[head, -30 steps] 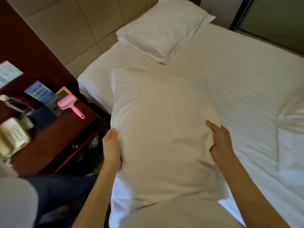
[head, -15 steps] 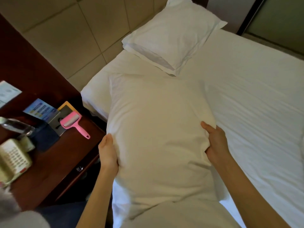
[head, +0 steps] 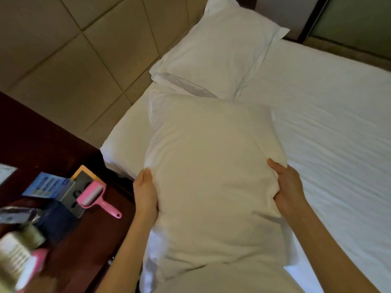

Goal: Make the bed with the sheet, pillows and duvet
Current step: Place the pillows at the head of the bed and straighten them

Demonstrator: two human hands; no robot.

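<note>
Directly below the head camera, two bare hands hold a white pillow (head: 211,176) by its long sides, over the near corner of a bed. The left hand (head: 146,193) clasps the left edge, thumb on top, its fingers hidden behind the fabric. The right hand (head: 289,191) grips the right edge and bunches the cover. A second pillow (head: 220,53) lies at the head of the bed, just beyond the held one. A faintly creased white sheet (head: 328,123) covers the mattress. To the left, a dark wooden table (head: 84,240) carries a pink lint roller (head: 95,197) among blurred items.
</note>
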